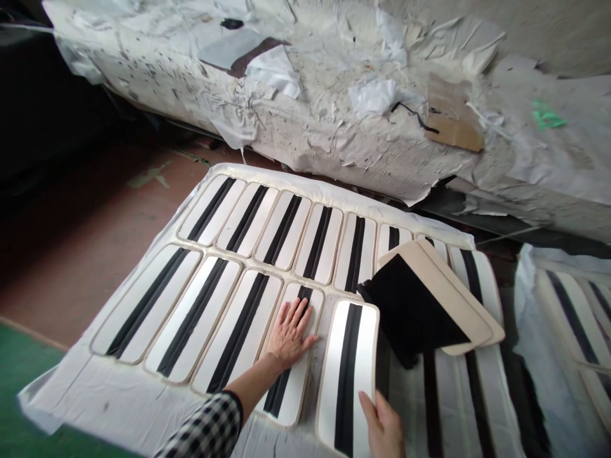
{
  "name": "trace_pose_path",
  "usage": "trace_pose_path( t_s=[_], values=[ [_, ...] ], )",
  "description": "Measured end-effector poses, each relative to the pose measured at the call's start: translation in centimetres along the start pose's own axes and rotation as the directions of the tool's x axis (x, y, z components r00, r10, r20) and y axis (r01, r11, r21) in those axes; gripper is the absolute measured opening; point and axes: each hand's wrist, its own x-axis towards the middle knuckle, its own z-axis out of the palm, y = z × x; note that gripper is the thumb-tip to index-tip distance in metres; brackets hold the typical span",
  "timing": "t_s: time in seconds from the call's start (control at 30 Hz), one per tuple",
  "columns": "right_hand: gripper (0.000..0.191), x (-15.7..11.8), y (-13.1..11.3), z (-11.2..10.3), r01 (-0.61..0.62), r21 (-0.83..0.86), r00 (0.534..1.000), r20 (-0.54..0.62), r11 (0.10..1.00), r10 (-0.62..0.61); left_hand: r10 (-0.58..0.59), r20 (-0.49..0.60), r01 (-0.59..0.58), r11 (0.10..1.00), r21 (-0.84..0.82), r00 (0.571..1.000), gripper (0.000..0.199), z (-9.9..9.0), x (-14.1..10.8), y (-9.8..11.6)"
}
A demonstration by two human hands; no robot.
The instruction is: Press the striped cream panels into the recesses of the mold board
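My left hand [292, 334] lies open with its fingers spread, pressed flat on a white rounded panel with a black strip [298, 385] in the front row. My right hand [384, 427] is closed on the right edge of another white striped panel [347, 375], thumb on its face. That panel is slightly tilted and stands just right of the one under my left hand. Two rows of similar panels [153, 305] are laid out on a white-covered board [119, 388]. To the right lie stacked beige panels [458, 296], partly under a black cloth-like piece [415, 305].
A long ledge [310, 133] covered in crumpled, stained sheeting runs behind the board, holding paper scraps and a cardboard piece [451, 114]. At the far right is another covered board [563, 369] with striped panels. Reddish-brown floor [119, 254] shows at left, green floor [28, 369] in front.
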Motion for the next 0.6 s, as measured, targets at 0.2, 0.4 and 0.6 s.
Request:
trace_pose_path(
  t_s=[0.2, 0.4, 0.6],
  values=[
    [0.058, 2.4, 3.8, 0.1, -0.216, 0.358, 0.958, 0.257, 0.908, 0.126, 0.025, 0.012, -0.025, 0.999, 0.043, 1.0, 0.081, 0.2, 0.1, 0.0],
    [0.05, 4.1, 3.9, 1.3, -0.294, 0.508, 0.929, 0.353, 0.81, 0.115, 0.038, -0.002, -0.037, 0.997, 0.062, 0.999, 0.085, 0.2, 0.3, 0.1],
    [0.057, 4.1, 4.5, 2.4, -0.269, 0.464, 0.956, 0.236, 0.844, 0.175, 0.058, -0.011, -0.058, 0.996, 0.063, 0.998, 0.089, -0.1, 0.6, 0.3]
  ],
)
